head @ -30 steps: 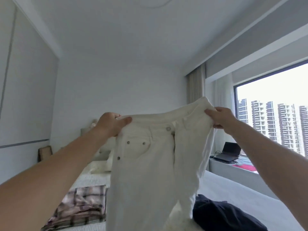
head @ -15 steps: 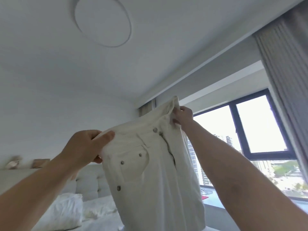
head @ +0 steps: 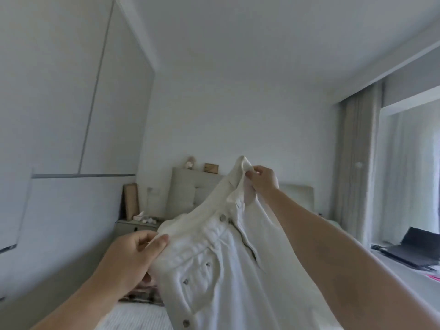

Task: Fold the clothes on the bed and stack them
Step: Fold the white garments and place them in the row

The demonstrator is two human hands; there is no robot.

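White denim jeans point(head: 228, 263) hang in the air above the bed point(head: 133, 315), held up by the waistband. The left hand point(head: 133, 260) pinches the waistband's left end between thumb and fingers; the right hand point(head: 263, 179), higher and farther off, pinches the other end. To fold well, I would level both hands, pull the waistband taut, then bring the 2 legs together. The legs run out of frame below, and a patterned garment point(head: 142, 295) behind the left wrist is mostly hidden.
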